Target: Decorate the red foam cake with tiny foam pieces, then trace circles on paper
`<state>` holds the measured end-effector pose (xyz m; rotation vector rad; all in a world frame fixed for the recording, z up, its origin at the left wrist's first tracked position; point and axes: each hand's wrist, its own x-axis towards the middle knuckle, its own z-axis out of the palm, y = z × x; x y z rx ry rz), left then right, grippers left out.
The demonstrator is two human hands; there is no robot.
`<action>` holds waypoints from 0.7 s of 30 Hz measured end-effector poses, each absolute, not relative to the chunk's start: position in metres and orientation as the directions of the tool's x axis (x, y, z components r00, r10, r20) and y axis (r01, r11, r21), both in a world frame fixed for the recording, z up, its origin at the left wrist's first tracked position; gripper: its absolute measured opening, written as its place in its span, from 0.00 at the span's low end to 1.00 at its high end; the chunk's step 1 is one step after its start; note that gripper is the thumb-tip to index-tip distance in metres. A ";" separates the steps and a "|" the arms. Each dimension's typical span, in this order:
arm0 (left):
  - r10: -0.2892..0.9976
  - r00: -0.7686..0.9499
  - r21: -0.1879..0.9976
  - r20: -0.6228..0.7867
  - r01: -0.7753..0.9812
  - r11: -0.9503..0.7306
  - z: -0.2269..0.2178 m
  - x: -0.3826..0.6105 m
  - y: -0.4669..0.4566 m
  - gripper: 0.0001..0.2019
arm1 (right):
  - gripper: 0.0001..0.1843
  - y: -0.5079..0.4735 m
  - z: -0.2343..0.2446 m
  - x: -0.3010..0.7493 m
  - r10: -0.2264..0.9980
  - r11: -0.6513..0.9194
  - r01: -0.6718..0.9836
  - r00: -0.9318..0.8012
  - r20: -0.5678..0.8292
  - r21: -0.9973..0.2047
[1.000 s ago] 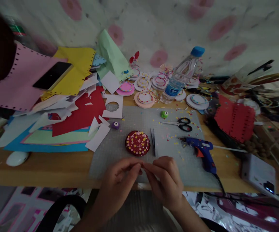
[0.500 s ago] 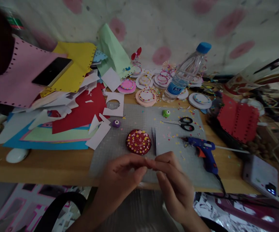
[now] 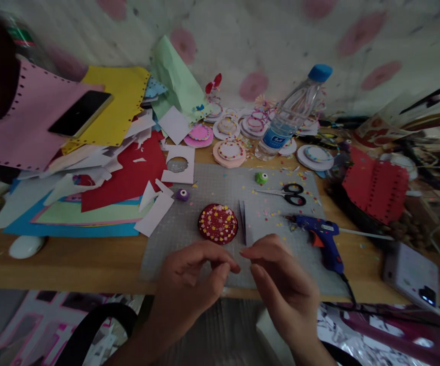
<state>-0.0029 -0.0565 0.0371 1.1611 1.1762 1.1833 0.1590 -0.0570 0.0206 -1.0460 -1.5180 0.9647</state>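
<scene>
My left hand (image 3: 195, 282) and my right hand (image 3: 286, 287) hover at the front edge of the grey cutting mat (image 3: 159, 254), fingertips facing across a small gap. Loosely curled, the left fingers and thumb show nothing between them. The right thumb and forefinger are apart and nothing is visible there either. Just beyond the hands lies a dark red round piece (image 3: 218, 223) covered with small pink and yellow stars and flowers. Tweezers (image 3: 242, 222) lie right of it. Farther right are black-handled scissors (image 3: 292, 194) and a blue glue gun (image 3: 321, 231).
Purple (image 3: 182, 194) and green (image 3: 261, 177) small punches stand on the mat. Behind are a water bottle (image 3: 290, 117) and several decorated paper discs (image 3: 229, 152). Coloured paper (image 3: 124, 178) and a phone (image 3: 81, 114) are piled left. Another phone (image 3: 410, 274) lies right.
My hands have come apart: the fingertips touched before and now a gap shows between them. The right hand has moved slightly right and its fingers have spread.
</scene>
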 end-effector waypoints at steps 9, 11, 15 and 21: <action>0.967 0.017 0.908 0.256 0.339 -0.246 0.041 -0.005 -0.058 0.07 | 0.10 -0.055 0.029 0.159 0.894 0.447 0.448 -0.195 0.403 -0.774; 0.956 0.042 0.874 0.291 0.394 -0.284 0.040 -0.005 -0.058 0.07 | 0.10 -0.055 0.028 0.157 0.894 0.446 0.460 -0.180 0.411 -0.768; 0.936 0.081 0.845 0.342 0.410 -0.344 0.039 -0.007 -0.058 0.07 | 0.08 -0.055 0.027 0.156 0.926 0.377 0.365 -0.160 0.342 -0.851; 0.960 0.096 0.857 0.262 0.435 -0.277 0.035 -0.018 -0.061 0.07 | 0.07 -0.053 0.024 0.161 0.970 0.232 0.219 -0.119 0.210 -0.948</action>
